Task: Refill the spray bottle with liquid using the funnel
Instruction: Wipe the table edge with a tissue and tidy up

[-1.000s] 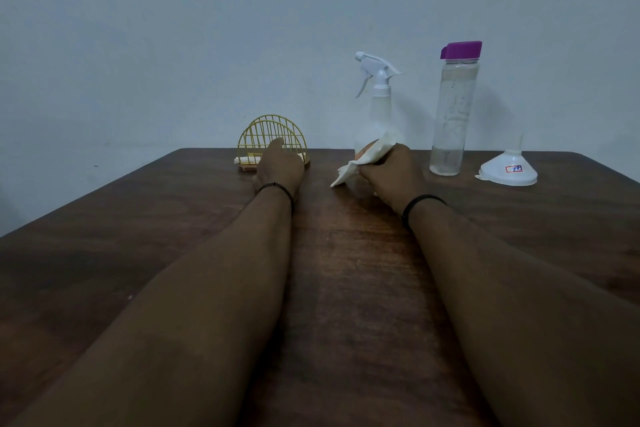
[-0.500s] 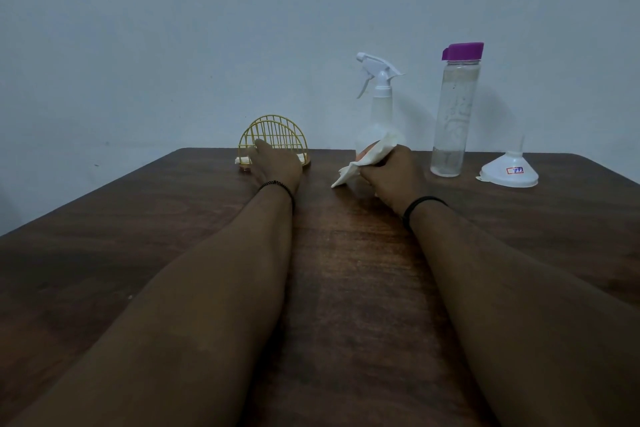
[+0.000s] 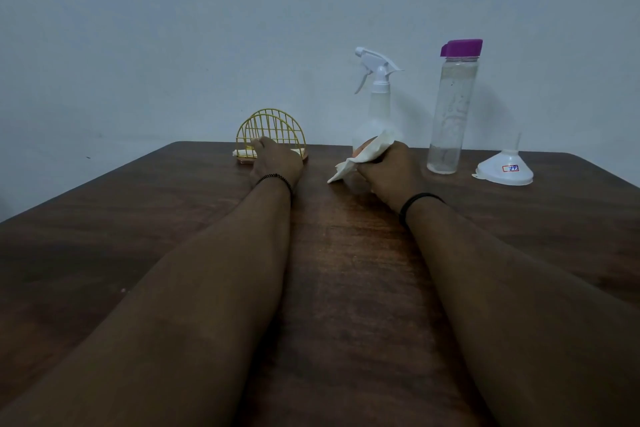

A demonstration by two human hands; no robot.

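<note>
Left hand (image 3: 277,159) has slid forward onto the domed yellow wire rack (image 3: 270,132), grip unclear; right hand (image 3: 388,170) clutches crumpled white tissue (image 3: 360,158) before the translucent sprayer (image 3: 377,104).

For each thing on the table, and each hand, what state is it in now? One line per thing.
spray bottle: upright, trigger head on.
tall bottle: upright, purple cap on, a little liquid at the bottom.
funnel: wide mouth down on the table, unused.
napkin holder: upright, napkins at its base.
tissue: crumpled, held.
left hand: at the napkin holder; grip hidden.
right hand: grips the tissue.
</note>
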